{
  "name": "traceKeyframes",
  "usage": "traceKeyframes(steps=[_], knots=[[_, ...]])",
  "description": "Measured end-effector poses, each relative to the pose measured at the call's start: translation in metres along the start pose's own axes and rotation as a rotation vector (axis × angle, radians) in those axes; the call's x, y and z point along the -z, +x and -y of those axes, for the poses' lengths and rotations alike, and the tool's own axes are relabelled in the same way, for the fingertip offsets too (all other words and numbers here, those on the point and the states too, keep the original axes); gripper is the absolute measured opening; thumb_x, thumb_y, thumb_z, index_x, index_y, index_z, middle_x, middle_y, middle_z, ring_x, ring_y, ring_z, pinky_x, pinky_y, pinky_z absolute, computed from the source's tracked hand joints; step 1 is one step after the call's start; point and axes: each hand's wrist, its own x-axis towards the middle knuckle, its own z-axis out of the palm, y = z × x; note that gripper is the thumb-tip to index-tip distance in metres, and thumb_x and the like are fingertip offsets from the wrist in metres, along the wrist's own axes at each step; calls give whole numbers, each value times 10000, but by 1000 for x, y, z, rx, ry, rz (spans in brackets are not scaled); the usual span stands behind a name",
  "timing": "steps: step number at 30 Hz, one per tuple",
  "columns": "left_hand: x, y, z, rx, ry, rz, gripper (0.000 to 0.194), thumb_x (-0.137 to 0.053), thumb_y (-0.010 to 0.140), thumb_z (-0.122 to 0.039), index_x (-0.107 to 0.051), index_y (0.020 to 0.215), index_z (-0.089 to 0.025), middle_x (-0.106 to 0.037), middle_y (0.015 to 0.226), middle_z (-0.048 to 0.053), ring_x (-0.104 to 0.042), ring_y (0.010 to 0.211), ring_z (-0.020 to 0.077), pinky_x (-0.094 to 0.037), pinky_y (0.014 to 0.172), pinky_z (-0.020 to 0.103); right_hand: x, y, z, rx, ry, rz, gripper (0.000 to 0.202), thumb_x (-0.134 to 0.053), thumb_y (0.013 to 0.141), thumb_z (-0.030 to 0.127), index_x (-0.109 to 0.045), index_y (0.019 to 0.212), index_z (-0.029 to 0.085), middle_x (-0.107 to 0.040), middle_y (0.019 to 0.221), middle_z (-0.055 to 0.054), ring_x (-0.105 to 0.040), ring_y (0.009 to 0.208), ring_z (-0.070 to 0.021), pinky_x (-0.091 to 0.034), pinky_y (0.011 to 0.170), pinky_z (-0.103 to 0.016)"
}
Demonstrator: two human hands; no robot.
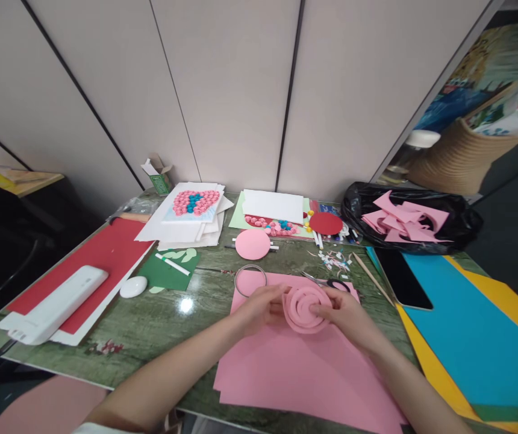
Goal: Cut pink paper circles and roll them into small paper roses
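Observation:
A pink paper spiral [305, 308], coiled like a rose, is held above a stack of pink paper sheets [304, 367]. My left hand [261, 308] is closed on its left edge, the fingertips partly behind it. From the other side my right hand [347, 313] grips it, with the thumb pressed on the coil's face. Just behind the hands, scissors [338, 285] with dark handles lie on the pink sheets, partly covered by the right hand. A metal ring [250, 267] rests at the sheets' back left corner, near my left hand.
A pink paper disc [252, 244] and red disc [326, 223] lie farther back. On the right are a phone [404, 280], a pencil [373, 277], blue paper [471, 325] and a black bag [467, 223] of pink scraps. A white device [60, 304] sits on red paper at left.

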Motion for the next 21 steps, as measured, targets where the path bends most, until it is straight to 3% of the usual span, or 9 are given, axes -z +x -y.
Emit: traceKeyframes(steps=[6, 13, 17, 19, 21], knots=[[-2, -3, -1, -36, 26, 51, 448, -744, 611, -332, -662, 986, -100, -658, 879, 106, -607, 739, 168, -482, 697, 301, 0, 5, -5, 31, -119, -6, 253, -723, 633, 366, -690, 776, 160, -661, 726, -16, -593, 735, -196, -482, 672, -290], [0, -2, 5, -93, 105, 49, 330, -732, 600, -288, -670, 870, -110, -630, 762, 48, -568, 706, 159, -456, 660, 278, -2, 7, -10, 79, -232, -51, 121, -663, 681, 285, -625, 704, 173, -625, 701, -2, -547, 682, -177, -434, 608, -267], [0, -1, 7, -172, 153, -14, 245, -749, 588, -282, -636, 721, -110, -578, 675, 10, -509, 667, 131, -391, 608, 222, -7, 3, -9, 109, -304, -102, 158, -671, 687, 287, -575, 611, 186, -544, 597, 24, -504, 614, -161, -413, 577, -267], [2, 1, 9, -197, 170, -44, 248, -749, 594, -302, -591, 625, -113, -512, 598, -21, -439, 599, 99, -329, 552, 200, -7, 2, -8, 121, -316, -112, 140, -669, 701, 307, -596, 663, 193, -571, 635, 16, -531, 638, -168, -443, 613, -281], [5, 2, 10, -205, 182, -55, 286, -744, 606, -316, -545, 564, -116, -437, 543, -47, -356, 544, 71, -259, 510, 194, -5, 2, -7, 136, -312, -129, 200, -669, 714, 339, -629, 861, 209, -646, 844, -25, -590, 788, -200, -479, 732, -317]])
